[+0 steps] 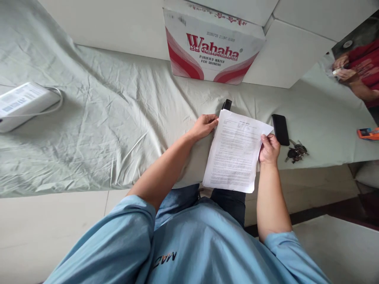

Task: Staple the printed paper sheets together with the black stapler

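A stack of printed paper sheets (233,152) is held up at the table's front edge, its lower part over my lap. My right hand (269,149) grips the right edge, thumb on top, near a folded-over upper corner. At the upper left corner, my left hand (205,125) has its fingers closed on the sheets' edge. Just beyond that corner a small black object (227,104) pokes out, partly hidden by the paper; it could be a stapler. Right of the stack lie a black phone (280,129) and a bunch of keys (297,152).
A Wahaha water carton (213,47) stands at the back against white panels. On the left of the cloth-covered table (97,118) sits a white device with a cable (29,104). An orange-and-blue item (368,133) lies far right, near another person in red (364,67).
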{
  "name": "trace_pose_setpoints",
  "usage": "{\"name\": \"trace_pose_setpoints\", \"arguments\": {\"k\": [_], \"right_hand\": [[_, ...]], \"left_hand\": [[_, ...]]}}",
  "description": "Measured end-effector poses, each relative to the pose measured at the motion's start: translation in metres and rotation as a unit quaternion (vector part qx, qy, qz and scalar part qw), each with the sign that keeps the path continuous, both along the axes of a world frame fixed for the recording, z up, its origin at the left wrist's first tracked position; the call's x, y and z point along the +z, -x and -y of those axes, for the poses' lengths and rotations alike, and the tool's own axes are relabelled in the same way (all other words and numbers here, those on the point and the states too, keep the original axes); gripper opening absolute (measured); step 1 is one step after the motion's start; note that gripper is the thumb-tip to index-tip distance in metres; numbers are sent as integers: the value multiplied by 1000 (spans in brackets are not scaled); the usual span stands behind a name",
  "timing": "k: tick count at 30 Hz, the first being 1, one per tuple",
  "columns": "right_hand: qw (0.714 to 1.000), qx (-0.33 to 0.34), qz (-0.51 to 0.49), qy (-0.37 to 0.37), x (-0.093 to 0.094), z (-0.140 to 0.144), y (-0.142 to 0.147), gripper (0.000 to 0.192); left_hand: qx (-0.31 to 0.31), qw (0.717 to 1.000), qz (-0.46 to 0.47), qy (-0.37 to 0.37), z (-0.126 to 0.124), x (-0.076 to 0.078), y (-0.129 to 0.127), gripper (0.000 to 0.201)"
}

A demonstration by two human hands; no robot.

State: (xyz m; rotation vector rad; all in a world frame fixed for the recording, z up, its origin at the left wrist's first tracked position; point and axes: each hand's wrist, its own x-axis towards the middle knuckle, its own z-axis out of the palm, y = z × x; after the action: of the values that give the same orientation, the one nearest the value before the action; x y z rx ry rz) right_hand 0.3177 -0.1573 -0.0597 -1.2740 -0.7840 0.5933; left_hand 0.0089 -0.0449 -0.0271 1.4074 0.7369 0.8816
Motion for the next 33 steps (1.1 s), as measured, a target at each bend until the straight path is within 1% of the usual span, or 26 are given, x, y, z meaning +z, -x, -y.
{"name": "trace_pose_setpoints", "arguments": {"k": [3,5,7,11,15,18,21,24,26,28,33], "right_hand": [[1000,-6,3,4,0,1,0,44],[1000,-12,15,5,1,1,0,43],[1000,-20,20,9,1,1,0,43],[999,-46,12,14,2,0,-1,42],[999,-48,26,-3,2,-1,-1,41],[998,-46,48,-6,3,-1,0,42],[998,-43,45,1,3,-1,1,45],[999,-44,27,5,3,-1,2,47],[999,-44,21,8,3,-1,3,46],[999,-43,22,9,3,-1,3,46],[999,-48,23,2,0,-1,2,46]], "left_hand": [[-15,999,32,37,3,4,2,62],[-23,998,36,42,3,4,2,63],[-21,999,19,31,2,2,2,60],[-2,1000,-16,-22,-2,-3,1,53],[15,999,-7,-27,-3,-4,-1,66],[18,1000,2,-19,-1,-2,0,73],[-17,1000,24,-3,3,4,1,67],[-54,998,39,22,5,6,3,72],[-60,997,29,26,5,6,4,74],[-57,998,11,8,5,4,4,76],[-62,995,-47,-69,3,0,4,80]]}}
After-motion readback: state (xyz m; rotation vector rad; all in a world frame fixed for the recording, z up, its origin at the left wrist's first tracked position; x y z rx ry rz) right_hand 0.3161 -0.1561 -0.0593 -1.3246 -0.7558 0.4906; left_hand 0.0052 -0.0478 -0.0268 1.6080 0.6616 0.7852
